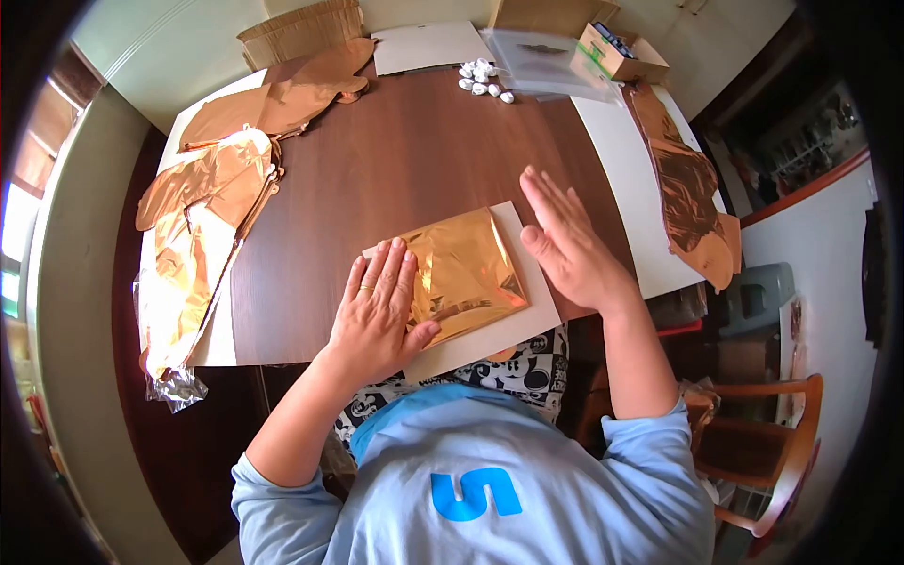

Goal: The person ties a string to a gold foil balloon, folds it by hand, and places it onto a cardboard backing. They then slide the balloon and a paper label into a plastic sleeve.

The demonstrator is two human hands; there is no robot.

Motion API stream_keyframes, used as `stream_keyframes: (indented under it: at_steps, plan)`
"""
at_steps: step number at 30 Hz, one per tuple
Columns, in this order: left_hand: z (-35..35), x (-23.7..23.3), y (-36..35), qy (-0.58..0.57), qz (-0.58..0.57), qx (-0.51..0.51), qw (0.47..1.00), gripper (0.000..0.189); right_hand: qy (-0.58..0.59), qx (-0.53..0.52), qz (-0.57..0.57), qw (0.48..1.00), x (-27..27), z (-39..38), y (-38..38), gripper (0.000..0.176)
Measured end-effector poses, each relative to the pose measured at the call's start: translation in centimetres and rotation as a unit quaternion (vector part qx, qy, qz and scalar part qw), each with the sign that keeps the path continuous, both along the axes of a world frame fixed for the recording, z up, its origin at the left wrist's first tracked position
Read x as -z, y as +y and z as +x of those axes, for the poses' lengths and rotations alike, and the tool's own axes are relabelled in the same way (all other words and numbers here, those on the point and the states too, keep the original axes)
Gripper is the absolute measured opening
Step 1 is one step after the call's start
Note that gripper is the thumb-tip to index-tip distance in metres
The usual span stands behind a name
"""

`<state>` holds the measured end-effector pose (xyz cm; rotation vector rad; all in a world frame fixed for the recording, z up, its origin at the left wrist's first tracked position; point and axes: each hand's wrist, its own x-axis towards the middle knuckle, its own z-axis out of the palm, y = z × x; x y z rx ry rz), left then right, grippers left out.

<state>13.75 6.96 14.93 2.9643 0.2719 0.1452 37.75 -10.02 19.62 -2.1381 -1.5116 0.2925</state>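
A shiny gold foil sheet, folded into a rough square (pixel 471 268), lies on a white board (pixel 533 287) at the table's near edge. My left hand (pixel 379 301) rests flat on the left side of the foil, fingers stretched out, a ring on one finger. Raised to the right of the foil is my right hand (pixel 570 240), its fingers extended and nothing in it. It does not appear to touch the foil.
Large copper-coloured foil pieces (pixel 212 193) cover the table's left side; another foil piece (pixel 687 179) lies at the right edge. Toward the back are white bundles (pixel 480 71), clear plastic sheets (pixel 537 58) and an open box (pixel 621 58). A wooden chair (pixel 800 443) stands at lower right.
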Motion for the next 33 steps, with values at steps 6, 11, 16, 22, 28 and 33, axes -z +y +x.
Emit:
stream_keyframes:
  at_steps: [6, 11, 16, 22, 28, 33]
  plan:
    - [-0.1, 0.1, 0.1, -0.012, -0.001, 0.005, 1.0, 0.081, -0.105, -0.076, -0.009, 0.992, 3.0, -4.0, 4.2, 0.07]
    - [-0.2, 0.0, 0.5, -0.037, -0.014, 0.018, 0.999, 0.08, -0.132, -0.099, -0.019, 0.986, 5.9, -7.0, 5.0, 0.073]
    - [-1.3, -1.0, 2.3, -0.021, -0.078, 0.068, 0.994, 0.077, -0.156, -0.09, -0.018, 0.983, 5.9, -7.2, 4.9, 0.077]
    - [-2.1, -1.4, 3.0, -0.033, -0.087, 0.079, 0.993, 0.076, -0.156, -0.093, -0.022, 0.983, 5.6, -7.3, 5.0, 0.081]
    - [-3.2, -1.4, 1.2, -0.119, -0.074, 0.205, 0.969, 0.054, -0.165, -0.099, -0.048, 0.98, 5.1, -7.2, 4.8, 0.081]
    - [-4.5, -0.2, 1.3, -0.127, -0.092, 0.203, 0.966, 0.05, -0.169, -0.101, -0.05, 0.979, 5.3, -7.2, 5.0, 0.08]
